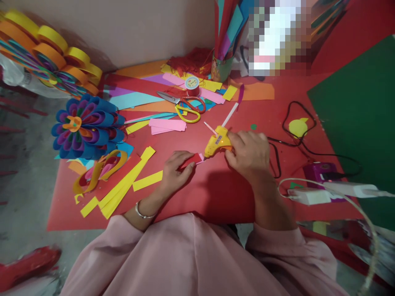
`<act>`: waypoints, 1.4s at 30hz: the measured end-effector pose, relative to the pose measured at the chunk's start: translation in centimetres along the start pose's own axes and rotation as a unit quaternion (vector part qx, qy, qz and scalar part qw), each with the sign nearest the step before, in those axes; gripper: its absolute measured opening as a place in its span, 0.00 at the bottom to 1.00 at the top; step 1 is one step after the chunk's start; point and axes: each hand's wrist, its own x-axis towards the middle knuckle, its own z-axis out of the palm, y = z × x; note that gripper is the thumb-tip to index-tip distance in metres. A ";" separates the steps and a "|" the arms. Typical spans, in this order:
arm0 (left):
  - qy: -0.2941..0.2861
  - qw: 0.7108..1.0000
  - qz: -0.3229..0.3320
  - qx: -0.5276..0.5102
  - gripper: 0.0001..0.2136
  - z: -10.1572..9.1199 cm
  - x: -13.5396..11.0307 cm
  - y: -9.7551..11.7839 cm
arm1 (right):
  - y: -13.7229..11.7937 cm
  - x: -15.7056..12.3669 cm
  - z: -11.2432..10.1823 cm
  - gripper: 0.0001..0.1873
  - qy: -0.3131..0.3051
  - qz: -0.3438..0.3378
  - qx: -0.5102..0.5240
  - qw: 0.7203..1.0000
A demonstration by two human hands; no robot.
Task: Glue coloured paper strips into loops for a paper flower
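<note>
My right hand (250,154) is wrapped round the handle of a yellow hot glue gun (217,142), its nozzle pointing down and left. The nozzle tip is at the end of a small red and pink paper strip (195,159); whether it touches the paper I cannot tell. My left hand (176,170) pinches that strip against the red table. A glue stick (211,127) juts from the back of the gun. Beside my left hand lies a yellow paper strip (147,181), its right end under the hand.
Scissors (188,107) and a thread spool (192,86) lie among paper strips at the back. A blue-purple paper flower (75,125) stands left, near a larger orange-yellow one (49,47). Black cord (285,142) and a purple power box (321,172) occupy the right.
</note>
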 end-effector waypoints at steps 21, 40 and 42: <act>-0.006 1.000 -0.012 0.001 0.10 -0.1 0.0 0.0 | -0.5 0.0 1.4 0.23 0.022 0.032 0.012 0.999; -0.011 1.000 -0.023 0.002 0.11 0.0 -0.1 0.0 | 0.7 -0.1 3.1 0.25 0.054 0.134 0.076 0.987; -0.009 1.000 -0.015 0.005 0.11 0.0 0.0 -0.1 | 0.8 0.0 3.3 0.24 0.059 0.137 0.090 0.985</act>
